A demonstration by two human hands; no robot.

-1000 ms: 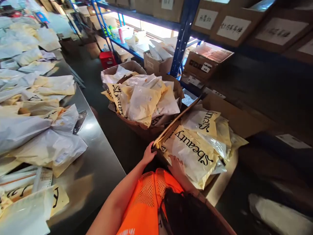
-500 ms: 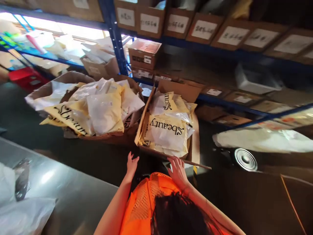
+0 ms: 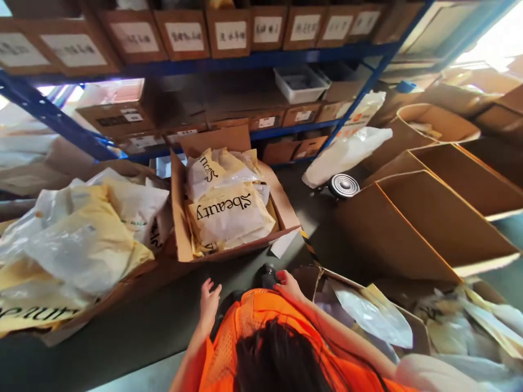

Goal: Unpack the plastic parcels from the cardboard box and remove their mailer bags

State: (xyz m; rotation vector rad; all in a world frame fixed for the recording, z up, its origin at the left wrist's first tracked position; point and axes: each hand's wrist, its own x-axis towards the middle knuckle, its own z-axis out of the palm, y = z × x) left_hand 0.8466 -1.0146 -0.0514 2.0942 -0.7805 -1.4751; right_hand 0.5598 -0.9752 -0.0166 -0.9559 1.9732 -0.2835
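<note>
My left hand (image 3: 210, 298) hangs in the air below the near edge of a cardboard box (image 3: 183, 231), its fingers loosely apart and nothing in it. To the right, my right hand (image 3: 289, 287) is also free of the box, fingers slightly bent and holding nothing visible. Inside that box lie several cream and white plastic mailer bags; the top bag (image 3: 232, 216) reads "Sbeauty" upside down. At the left, a second box (image 3: 118, 288) overflows with more plastic bags (image 3: 81, 245).
Blue shelving (image 3: 281, 56) with labelled cartons (image 3: 184, 41) stands ahead. A fan-like round object (image 3: 344, 185) sits near a white sack (image 3: 347, 155) on the floor. Tall divided cardboard boxes (image 3: 441, 218) stand right, and an open box of bags (image 3: 373, 316) is beside my right arm.
My view has swung right, bringing the tall cardboard boxes into sight. My right hand has come off the box's near edge, and the metal table at the left has mostly left view.
</note>
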